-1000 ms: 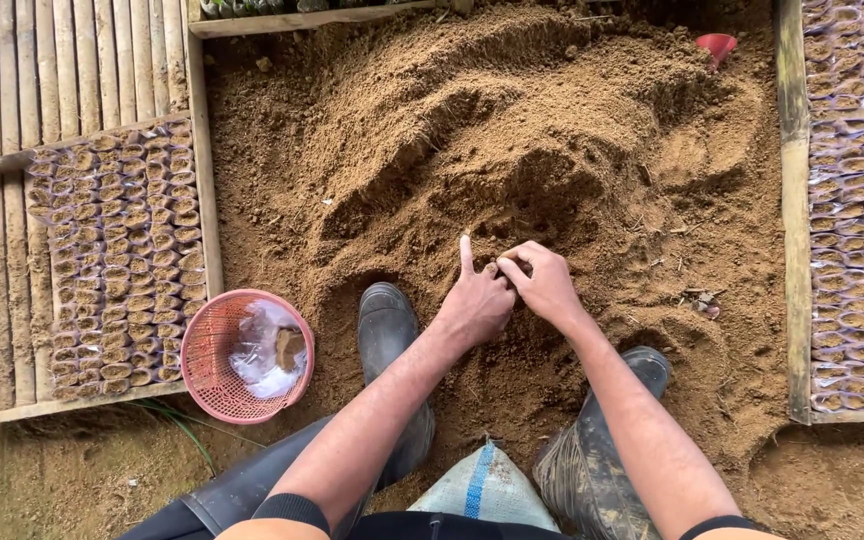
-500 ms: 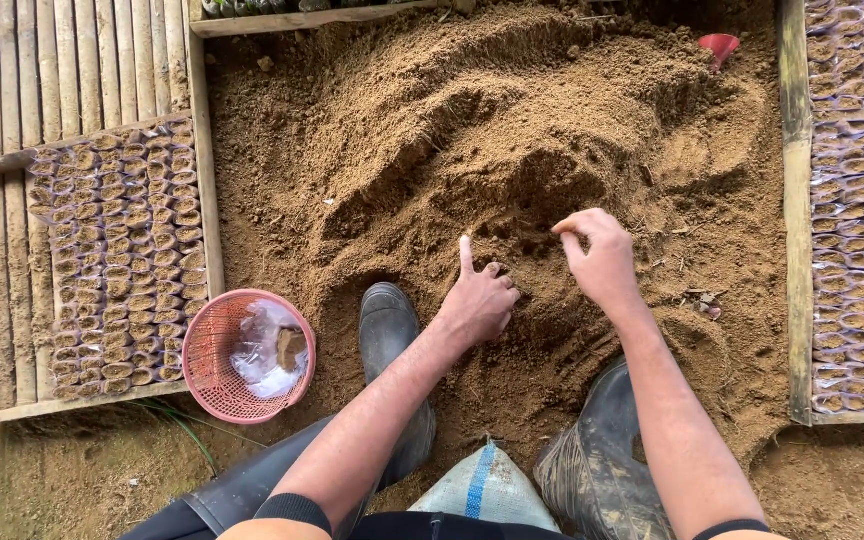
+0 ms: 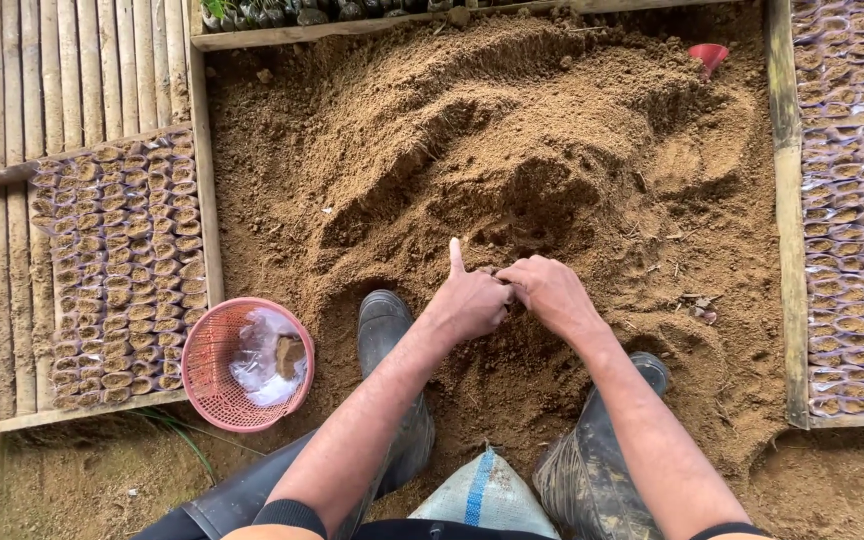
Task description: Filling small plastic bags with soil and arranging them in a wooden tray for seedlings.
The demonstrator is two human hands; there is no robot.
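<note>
The left hand point(image 3: 472, 298) and the right hand point(image 3: 550, 290) are meeting just below the middle of the view, fingertips touching over the heap of brown soil point(image 3: 512, 150); the left one is curling its fingers in with the thumb sticking straight up towards 12 o'clock, and the right one is closing loosely, its fingers bunching against the left; whatever small thing they may be pinching between them is hidden, so I cannot tell what it is. The soil is spreading from the hands up to 12 o'clock, filling the space between wooden boards. At 8 o'clock from the hands a pink round basket point(image 3: 214, 385) is sitting on the ground, holding crumpled clear plastic. At 9 o'clock a bed of small soil-filled bags point(image 3: 122, 270) is lying packed in rows inside a wooden frame, and at 3 o'clock a second bed of filled bags point(image 3: 852, 220) is running along the right edge. A small red object point(image 3: 708, 55) is sticking out of the soil at 1 o'clock. Two dark rubber boots, the left boot point(image 3: 387, 340) and the right boot point(image 3: 592, 480), are standing at 6 o'clock, with a grey woven sack point(image 3: 482, 495) lying between them
</note>
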